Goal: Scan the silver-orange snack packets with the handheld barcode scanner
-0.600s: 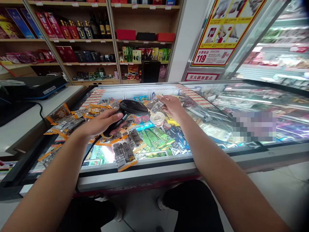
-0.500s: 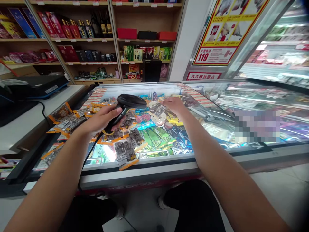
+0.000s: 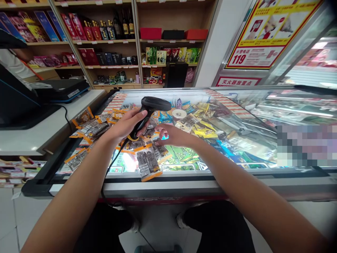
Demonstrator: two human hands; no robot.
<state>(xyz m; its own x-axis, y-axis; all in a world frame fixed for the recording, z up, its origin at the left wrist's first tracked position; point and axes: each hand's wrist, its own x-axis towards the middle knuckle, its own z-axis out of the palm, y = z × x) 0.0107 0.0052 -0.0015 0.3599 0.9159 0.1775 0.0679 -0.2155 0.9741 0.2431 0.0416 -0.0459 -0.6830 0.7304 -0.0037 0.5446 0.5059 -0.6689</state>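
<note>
My left hand (image 3: 129, 123) grips the handle of a black corded barcode scanner (image 3: 154, 105), held above the glass lid of a chest freezer (image 3: 163, 179). My right hand (image 3: 172, 136) lies low on the glass just right of the scanner handle, its fingertips touching a small orange-edged snack packet (image 3: 160, 150) in the pile. Several more such packets (image 3: 91, 128) are spread across the lid. One packet (image 3: 187, 121) lies on the glass farther back, beside a small round cup (image 3: 179, 114).
A white counter (image 3: 34, 135) at the left carries a black device (image 3: 61, 89) and a dark monitor (image 3: 15, 105). Shelves of bottles and boxes (image 3: 113, 31) line the back wall. A glass-fronted cooler (image 3: 310, 59) stands at the right. A person's sleeve (image 3: 13, 63) shows at far left.
My right hand let go of the packet it held up near the cup and moved back down to the pile by the scanner. The camera view shifted left.
</note>
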